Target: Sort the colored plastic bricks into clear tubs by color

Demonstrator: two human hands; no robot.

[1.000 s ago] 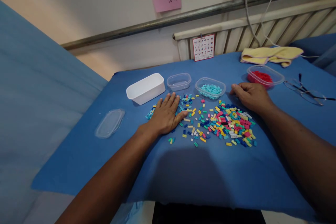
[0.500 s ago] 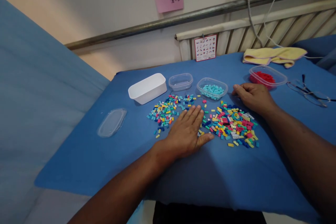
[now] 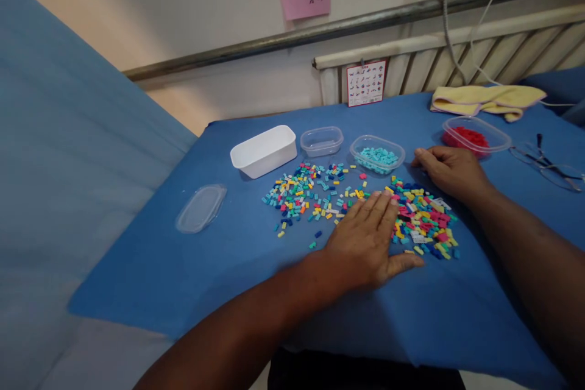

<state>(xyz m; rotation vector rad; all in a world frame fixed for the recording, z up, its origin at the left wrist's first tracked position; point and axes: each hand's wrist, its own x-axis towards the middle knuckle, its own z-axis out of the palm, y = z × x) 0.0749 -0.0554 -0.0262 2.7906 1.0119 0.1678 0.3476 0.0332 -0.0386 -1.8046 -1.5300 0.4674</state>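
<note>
Counting from the left hand [image 3: 364,242], a white box [image 3: 269,166] lies at 10 o'clock, its pale inside facing up. At 11 is a clear tub [image 3: 322,150], blue cloth [image 3: 237,268] showing through it. The tub at 12 [image 3: 402,153] holds turquoise bricks [image 3: 378,157] in a shallow heap; the one at 2 [image 3: 501,142] holds red pieces [image 3: 467,136].

The loose bricks [image 3: 427,219] are small and studded: yellow, pink, white, green, turquoise and navy. They lie thickly piled toward 3 o'clock and thinly scattered toward 10.

The left hand is flat, palm down, fingers straight and thumb spread wide. It covers part of the bricks between the two patches; whether anything is under the palm cannot be told. The right hand [image 3: 452,172], at 2 o'clock, rests loosely curled just beside the pile; its hold, if any, is hidden.

A clear lid [image 3: 201,208] lies at 9, a yellow towel [image 3: 489,100] between 1 and 2, glasses [image 3: 543,163] between 2 and 3.
</note>
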